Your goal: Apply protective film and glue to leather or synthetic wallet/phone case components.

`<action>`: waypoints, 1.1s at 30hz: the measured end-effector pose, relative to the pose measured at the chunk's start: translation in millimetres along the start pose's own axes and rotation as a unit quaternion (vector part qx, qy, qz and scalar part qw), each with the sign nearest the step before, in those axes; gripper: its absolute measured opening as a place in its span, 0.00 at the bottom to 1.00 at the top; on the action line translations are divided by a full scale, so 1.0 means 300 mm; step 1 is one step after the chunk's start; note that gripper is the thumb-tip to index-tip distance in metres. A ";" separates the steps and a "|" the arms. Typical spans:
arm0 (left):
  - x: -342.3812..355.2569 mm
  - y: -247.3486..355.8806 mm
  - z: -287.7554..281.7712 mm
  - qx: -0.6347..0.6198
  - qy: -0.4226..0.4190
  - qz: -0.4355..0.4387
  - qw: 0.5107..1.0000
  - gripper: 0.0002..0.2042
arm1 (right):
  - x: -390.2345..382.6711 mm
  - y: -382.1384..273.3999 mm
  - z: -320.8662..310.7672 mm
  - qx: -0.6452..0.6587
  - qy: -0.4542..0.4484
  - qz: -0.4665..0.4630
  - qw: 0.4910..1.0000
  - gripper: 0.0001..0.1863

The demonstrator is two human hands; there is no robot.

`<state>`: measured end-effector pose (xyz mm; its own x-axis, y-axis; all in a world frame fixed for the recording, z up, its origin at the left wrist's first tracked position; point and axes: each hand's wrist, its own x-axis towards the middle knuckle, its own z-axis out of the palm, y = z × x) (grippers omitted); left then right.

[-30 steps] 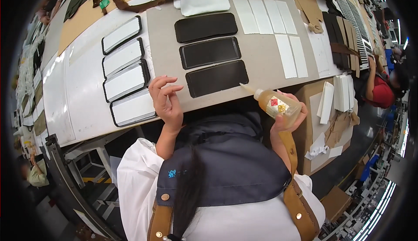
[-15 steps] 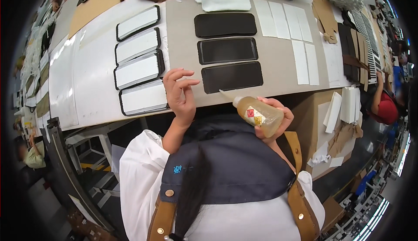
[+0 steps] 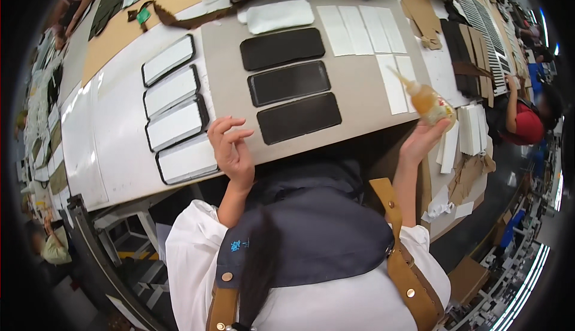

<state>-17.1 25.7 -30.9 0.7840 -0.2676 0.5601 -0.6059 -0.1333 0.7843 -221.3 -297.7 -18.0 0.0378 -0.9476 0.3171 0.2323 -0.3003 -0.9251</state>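
Observation:
My right hand [image 3: 425,139] is closed round a squeeze bottle [image 3: 430,105] of amber liquid, its thin nozzle slanting up over the table's right part beside two white strips [image 3: 392,84]. Palm inward and fingers apart, my left hand [image 3: 232,153] hovers empty near the table's front edge. To its right lie three black rounded rectangular panels [image 3: 299,118] in a column. On its left is a column of several black-edged pieces topped with white strips [image 3: 173,127]; the nearest one is partly hidden by the hand.
A folded white cloth [image 3: 280,17] lies beyond the black panels. More white strips [image 3: 359,30] lie at the back right. Below the table's right edge stands a carton [image 3: 458,208] holding white and brown scraps. A person in red [image 3: 527,128] is at the far right.
My right hand has carried the bottle to the right, away from the nearest black panel, and its nozzle has tilted upward. My left hand stays raised with fingers apart. The whole view has shifted.

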 end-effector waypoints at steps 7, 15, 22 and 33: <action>-0.010 0.009 0.005 0.002 -0.009 -0.002 1.000 0.13 | 0.347 0.173 -0.259 -0.316 0.123 0.000 0.941 0.39; 0.002 0.016 -0.001 0.019 -0.024 -0.007 0.999 0.12 | 0.317 0.151 -0.067 -0.454 0.234 -0.196 0.837 0.30; 0.008 0.017 -0.013 0.018 -0.012 -0.003 1.000 0.13 | 0.133 -0.025 0.643 -0.158 -0.392 -0.232 0.876 0.11; 0.000 0.023 -0.004 0.006 -0.012 -0.015 1.000 0.12 | 0.083 0.214 0.984 -0.235 -0.542 -0.428 0.684 0.05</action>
<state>-21.1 26.0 -25.1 0.7991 -0.2854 0.5292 -0.5831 -0.1533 0.7978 81.5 -308.6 -7.9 0.8411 0.1584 0.5172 0.2918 -0.9379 -0.1874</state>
